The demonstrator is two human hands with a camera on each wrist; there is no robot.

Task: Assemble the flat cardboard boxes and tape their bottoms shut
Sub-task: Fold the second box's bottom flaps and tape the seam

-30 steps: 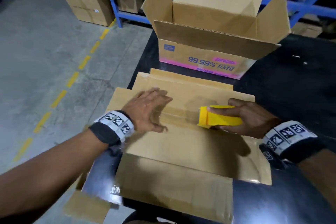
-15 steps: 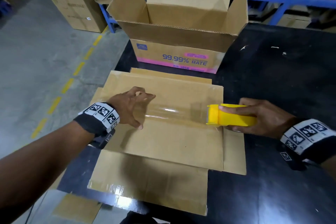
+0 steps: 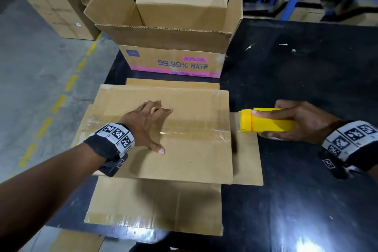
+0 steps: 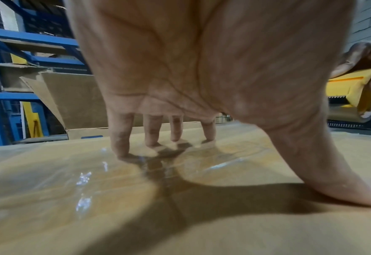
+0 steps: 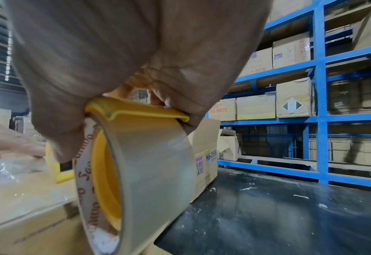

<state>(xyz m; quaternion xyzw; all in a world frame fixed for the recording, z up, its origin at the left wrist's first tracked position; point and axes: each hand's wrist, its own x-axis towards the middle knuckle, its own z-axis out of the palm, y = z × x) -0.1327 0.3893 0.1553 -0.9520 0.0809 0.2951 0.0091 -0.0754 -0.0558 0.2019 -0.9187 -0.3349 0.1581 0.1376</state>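
Upturned cardboard box [image 3: 184, 155] on black table [image 3: 306, 88], bottom flaps closed, nearest viewer. Clear tape strip [image 3: 194, 129] runs along centre seam to right edge. Left hand [image 3: 146, 124] spread, fingertips [image 4: 121, 153] pressing tape onto flaps. Right hand [image 3: 300, 120] curled round yellow tape dispenser [image 3: 266, 121], just past box's right edge; tape roll [image 5: 143, 172] visible in wrist view. Open printed box [image 3: 173, 63] stands behind, flaps up. Blue racking [image 5: 319, 103] beyond.

A brown cardboard box [image 3: 184, 159] lies bottom-up on the black desk [image 3: 306, 88], clear tape [image 3: 194, 129] along its seam. Behind it stands an assembled box [image 3: 173, 32], top flaps open.
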